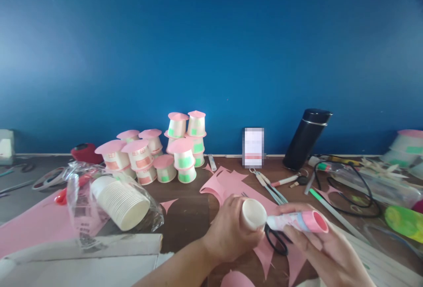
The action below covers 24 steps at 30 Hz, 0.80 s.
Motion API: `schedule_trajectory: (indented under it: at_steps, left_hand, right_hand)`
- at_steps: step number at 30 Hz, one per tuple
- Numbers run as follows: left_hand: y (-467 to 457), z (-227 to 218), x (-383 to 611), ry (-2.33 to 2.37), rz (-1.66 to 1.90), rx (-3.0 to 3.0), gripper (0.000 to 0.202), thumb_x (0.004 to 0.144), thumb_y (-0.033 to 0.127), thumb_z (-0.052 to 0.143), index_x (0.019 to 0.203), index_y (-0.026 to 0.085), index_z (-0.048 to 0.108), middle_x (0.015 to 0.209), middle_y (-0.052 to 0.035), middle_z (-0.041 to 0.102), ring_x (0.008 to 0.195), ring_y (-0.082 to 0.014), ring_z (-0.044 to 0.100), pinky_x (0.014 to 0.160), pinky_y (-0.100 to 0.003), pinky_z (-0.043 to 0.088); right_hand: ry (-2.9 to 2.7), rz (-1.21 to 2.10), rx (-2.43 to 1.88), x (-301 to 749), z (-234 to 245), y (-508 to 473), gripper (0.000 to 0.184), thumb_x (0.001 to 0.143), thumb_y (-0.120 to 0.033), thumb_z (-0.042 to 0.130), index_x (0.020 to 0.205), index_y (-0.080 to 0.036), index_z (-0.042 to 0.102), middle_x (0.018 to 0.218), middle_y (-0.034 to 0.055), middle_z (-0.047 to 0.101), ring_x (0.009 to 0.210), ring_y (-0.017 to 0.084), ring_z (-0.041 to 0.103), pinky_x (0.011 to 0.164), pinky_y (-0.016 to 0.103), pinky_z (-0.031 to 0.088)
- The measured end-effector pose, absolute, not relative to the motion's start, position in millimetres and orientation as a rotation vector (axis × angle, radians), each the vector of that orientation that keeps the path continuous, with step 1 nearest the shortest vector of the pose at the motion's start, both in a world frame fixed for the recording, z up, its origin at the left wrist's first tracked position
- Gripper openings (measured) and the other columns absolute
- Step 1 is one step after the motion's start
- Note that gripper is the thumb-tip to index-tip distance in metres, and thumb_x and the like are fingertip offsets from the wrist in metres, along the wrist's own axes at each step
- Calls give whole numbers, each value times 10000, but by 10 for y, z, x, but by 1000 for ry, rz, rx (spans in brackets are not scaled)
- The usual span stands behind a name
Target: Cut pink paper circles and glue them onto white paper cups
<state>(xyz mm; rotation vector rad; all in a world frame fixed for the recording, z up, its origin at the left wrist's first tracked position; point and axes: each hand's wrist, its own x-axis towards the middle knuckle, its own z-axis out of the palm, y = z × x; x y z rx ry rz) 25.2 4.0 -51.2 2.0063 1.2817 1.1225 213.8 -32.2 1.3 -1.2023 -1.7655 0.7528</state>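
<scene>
My left hand (228, 225) is wrapped round a white paper cup (254, 213), its round end facing me. In my right hand (317, 245) is a glue stick (291, 222) with a pink end. The glue stick's white tip touches or nearly touches the cup's rim; I cannot tell which. Below the hands lie black-handled scissors (279, 245) among cut pink paper scraps (264, 256). A rounded pink paper piece (236, 279) shows at the bottom edge.
Stacked paper cups with pink paper tops (183, 154) stand at the back left. Nearer lies a bagged stack of white cups (122, 203). Behind my hands are a lit phone (253, 148) and a leaning black flask (306, 139). A black cable (363, 210) curls at the right.
</scene>
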Motion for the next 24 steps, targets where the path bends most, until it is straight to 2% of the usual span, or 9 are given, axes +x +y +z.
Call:
schedule_trajectory:
  at_steps: [4,9,13,17,24]
  left_hand:
    - [26,-488,238,1281,1089,1989,385,632,239,706,979,188,549,982,-86,577,934,-267,562,843,-430,481]
    - [20,-495,223,1247,1113,1944,499,645,250,711,1105,224,520,1029,-63,591,948,-249,576,848,-405,483]
    - [14,-482,221,1275,1085,1909,437,677,274,687,1084,241,531,1001,-45,606,906,-237,592,805,-383,497]
    - [7,-441,216,1286,1048,1916,406,673,275,685,1052,232,545,972,-48,608,877,-235,591,783,-382,501]
    - [3,-431,190,1247,1018,1928,415,670,271,690,1056,212,549,1011,-69,608,913,-246,580,811,-394,495]
  right_hand:
    - [-1556,827,-1264,2126,30,-303,280,849,-449,581,1054,-259,568,906,30,707,810,216,684,671,246,573]
    - [-1334,910,-1237,2217,-119,-203,453,788,-460,659,1175,-259,538,1049,60,720,835,232,696,714,268,593]
    - [-1295,897,-1271,2239,-193,-144,529,787,-466,663,1247,-254,509,1065,68,724,905,233,693,766,265,583]
    - [-1307,837,-1301,2201,-170,-140,541,777,-490,659,1242,-249,526,1058,68,733,901,243,697,783,305,585]
    - [-1378,797,-1314,2211,-183,-139,450,784,-490,647,1141,-222,588,1052,76,743,961,270,690,805,328,582]
